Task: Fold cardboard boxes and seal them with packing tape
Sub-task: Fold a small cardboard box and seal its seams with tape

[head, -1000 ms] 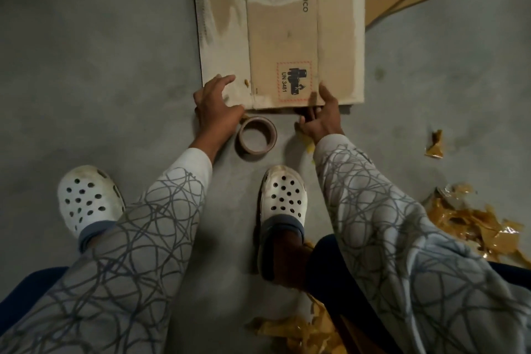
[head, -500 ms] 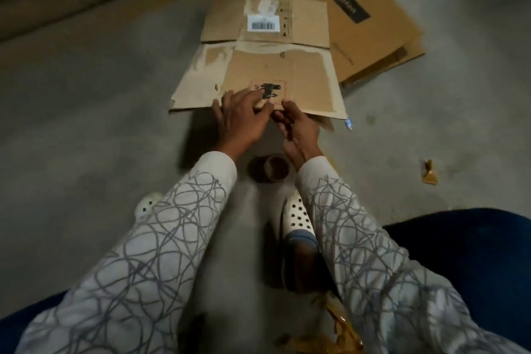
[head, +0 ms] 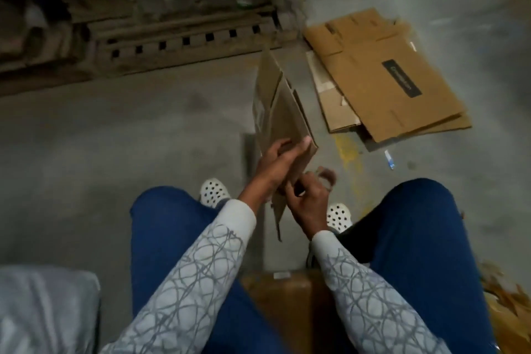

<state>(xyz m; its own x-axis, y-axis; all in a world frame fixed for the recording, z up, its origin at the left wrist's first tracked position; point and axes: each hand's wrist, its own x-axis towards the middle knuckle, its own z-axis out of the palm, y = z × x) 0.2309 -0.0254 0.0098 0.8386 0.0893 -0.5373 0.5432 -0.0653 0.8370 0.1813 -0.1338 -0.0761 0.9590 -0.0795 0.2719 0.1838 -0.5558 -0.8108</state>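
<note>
One flattened brown cardboard box (head: pixel 280 112) is now lifted off the grey concrete floor (head: pixel 115 152) and held on edge above the knees. Half a second ago it was lying flat and pressed down.

Judged: pickup is done and opening the box out is next. Nothing is folded or taped yet.

The near edge is gripped by the left hand (head: pixel 275 165), fingers wrapped over the panel. The lower edge is pinched by the right hand (head: pixel 309 202), fingers curled.

Counts:
- One wooden pallet (head: pixel 172 37).
- One stack of flat brown cardboard sheets (head: pixel 388 80), at least two layers, exact number cannot be told.
- One held box.
- Two hands.
- Two white perforated clogs (head: pixel 214 191).
- Tape roll: not confirmed, only a blurred brown shape past the right hand.
</note>
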